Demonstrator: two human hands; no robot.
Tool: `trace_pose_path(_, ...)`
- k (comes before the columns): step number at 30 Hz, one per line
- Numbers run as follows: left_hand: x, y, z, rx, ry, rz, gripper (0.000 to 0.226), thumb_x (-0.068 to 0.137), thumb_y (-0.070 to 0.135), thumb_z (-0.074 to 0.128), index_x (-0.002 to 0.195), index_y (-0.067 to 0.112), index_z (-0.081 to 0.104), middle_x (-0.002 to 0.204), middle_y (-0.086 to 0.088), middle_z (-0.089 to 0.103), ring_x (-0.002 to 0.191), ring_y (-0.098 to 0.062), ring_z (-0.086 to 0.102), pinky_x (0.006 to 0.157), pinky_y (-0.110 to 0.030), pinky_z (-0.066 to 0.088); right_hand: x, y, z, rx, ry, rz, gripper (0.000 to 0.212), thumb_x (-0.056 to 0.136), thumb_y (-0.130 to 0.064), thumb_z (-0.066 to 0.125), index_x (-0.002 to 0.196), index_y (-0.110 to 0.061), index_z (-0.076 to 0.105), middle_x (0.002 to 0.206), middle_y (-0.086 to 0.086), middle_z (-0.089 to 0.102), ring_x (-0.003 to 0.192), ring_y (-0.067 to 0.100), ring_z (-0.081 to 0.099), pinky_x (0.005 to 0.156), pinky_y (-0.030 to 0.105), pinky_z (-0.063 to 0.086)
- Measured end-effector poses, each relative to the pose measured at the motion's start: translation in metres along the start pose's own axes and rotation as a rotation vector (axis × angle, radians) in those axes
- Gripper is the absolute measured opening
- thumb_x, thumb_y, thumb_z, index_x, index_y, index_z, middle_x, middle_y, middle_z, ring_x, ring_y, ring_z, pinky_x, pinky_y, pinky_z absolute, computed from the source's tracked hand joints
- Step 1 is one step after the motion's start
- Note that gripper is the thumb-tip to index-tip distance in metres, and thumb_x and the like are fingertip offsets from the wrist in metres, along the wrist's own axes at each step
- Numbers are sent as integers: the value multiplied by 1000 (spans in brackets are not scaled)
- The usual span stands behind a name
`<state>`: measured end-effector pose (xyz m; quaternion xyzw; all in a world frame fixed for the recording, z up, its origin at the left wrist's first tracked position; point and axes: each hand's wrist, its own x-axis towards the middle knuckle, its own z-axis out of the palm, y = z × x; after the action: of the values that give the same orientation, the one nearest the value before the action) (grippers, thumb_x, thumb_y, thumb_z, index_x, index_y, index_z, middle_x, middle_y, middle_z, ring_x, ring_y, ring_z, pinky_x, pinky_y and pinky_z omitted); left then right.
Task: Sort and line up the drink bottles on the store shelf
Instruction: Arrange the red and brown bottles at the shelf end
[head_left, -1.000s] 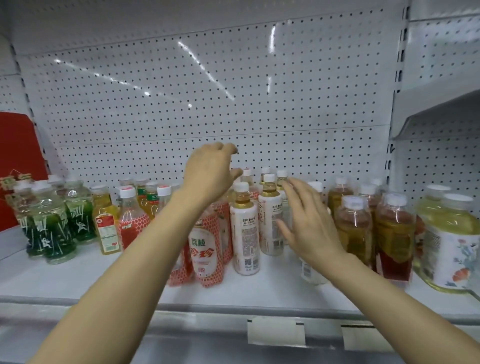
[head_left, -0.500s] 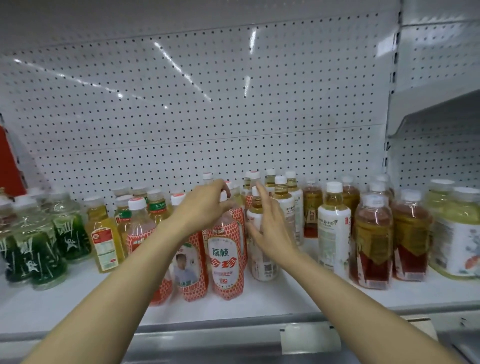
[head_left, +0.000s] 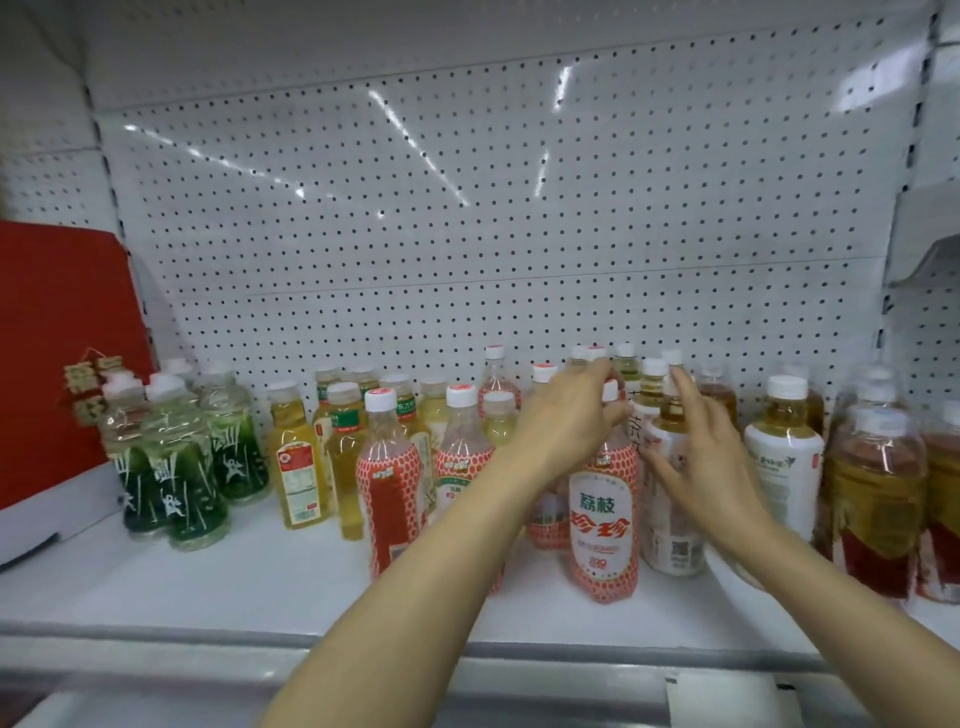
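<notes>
Many drink bottles stand on a white store shelf (head_left: 260, 582). My left hand (head_left: 569, 415) is closed over the cap and neck of a red-and-white lychee bottle (head_left: 602, 525) at the front centre. My right hand (head_left: 701, 457) rests with spread fingers against a white-labelled tea bottle (head_left: 672, 519) just right of it. More red-patterned bottles (head_left: 389, 483) stand to the left, behind my left forearm. Yellow juice bottles (head_left: 298, 467) and green bottles (head_left: 176, 478) fill the left side. Amber tea bottles (head_left: 878, 493) stand at the right.
A white pegboard (head_left: 467, 234) backs the shelf. A red box with gold ornament (head_left: 57, 353) sits at the far left. The shelf front rail (head_left: 208, 670) carries a price tag holder. Another shelf bracket (head_left: 924, 260) juts out at the right.
The view swung back to the left. My left hand stayed on the lychee bottle's cap, and my right hand stayed against the white tea bottle beside it.
</notes>
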<state>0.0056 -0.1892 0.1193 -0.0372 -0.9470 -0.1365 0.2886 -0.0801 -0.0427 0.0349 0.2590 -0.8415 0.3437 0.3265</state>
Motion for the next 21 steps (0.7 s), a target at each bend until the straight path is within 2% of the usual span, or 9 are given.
trace_pose_path(3, -10, -6, -7, 106, 6, 49, 49, 97, 49, 53, 138, 23, 47, 122, -5, 63, 108, -27, 61, 85, -45, 50, -2, -11, -3, -104, 165, -94, 73, 90, -26, 65, 150, -9, 28, 146, 20, 37, 134, 39, 34, 109, 55, 34)
trace_pose_path(5, -22, -13, -18, 168, 118, 72, 54, 97, 50, 52, 144, 23, 43, 132, -3, 58, 116, -26, 58, 90, -43, 50, -8, -26, -5, -79, 293, -191, 60, 93, -28, 56, 144, -2, 38, 145, 20, 39, 135, 39, 34, 114, 50, 28)
trace_pose_path(7, -44, -30, -34, 94, 342, 81, 53, 97, 43, 57, 143, 21, 46, 136, -1, 56, 124, -21, 53, 100, -38, 45, -18, -47, -6, -39, 330, -292, 59, 91, -27, 54, 142, 0, 41, 144, 19, 41, 137, 36, 35, 118, 43, 24)
trace_pose_path(9, -73, -60, -45, -3, 651, 40, 48, 94, 33, 61, 137, 16, 52, 133, 0, 58, 123, -18, 52, 106, -35, 42, -31, -71, -1, -5, 282, -378, 60, 90, -23, 58, 143, 0, 42, 145, 17, 43, 138, 31, 36, 119, 39, 23)
trace_pose_path(11, -107, -92, -48, -106, 853, -141, 48, 91, 28, 66, 134, 14, 51, 129, -1, 57, 120, -17, 51, 104, -36, 42, -46, -94, 13, 32, 211, -411, 59, 90, -22, 60, 143, -1, 42, 145, 14, 44, 138, 27, 37, 117, 42, 29)
trace_pose_path(13, -139, -120, -41, -285, 770, -396, 65, 85, 35, 73, 139, 17, 43, 134, 0, 49, 122, -16, 47, 105, -39, 42, -59, -115, 30, 79, 125, -380, 59, 92, -23, 60, 145, -3, 40, 147, 11, 43, 138, 22, 36, 115, 40, 31)
trace_pose_path(16, -170, -150, -25, -520, 407, -581, 90, 76, 49, 78, 148, 23, 31, 148, -2, 42, 128, -20, 48, 105, -45, 44, -71, -138, 56, 179, -31, -207, 72, 95, -33, 59, 153, -14, 22, 156, 4, 28, 145, 16, 23, 118, 37, 23)
trace_pose_path(19, -181, -160, -11, -615, 170, -608, 78, 76, 41, 81, 139, 27, 37, 143, -2, 54, 111, -16, 58, 97, -39, 51, -78, -150, 79, 340, -163, -38, 92, 90, -44, 63, 155, -31, -1, 162, -10, 5, 145, 2, 1, 116, 30, 10)
trace_pose_path(21, -183, -163, -3, -575, 125, -609, 69, 79, 37, 81, 134, 30, 39, 138, -1, 58, 104, -13, 59, 96, -38, 52, -80, -155, 89, 467, -212, 36, 103, 85, -47, 70, 153, -38, -6, 163, -14, -1, 144, 0, -1, 114, 29, 12)
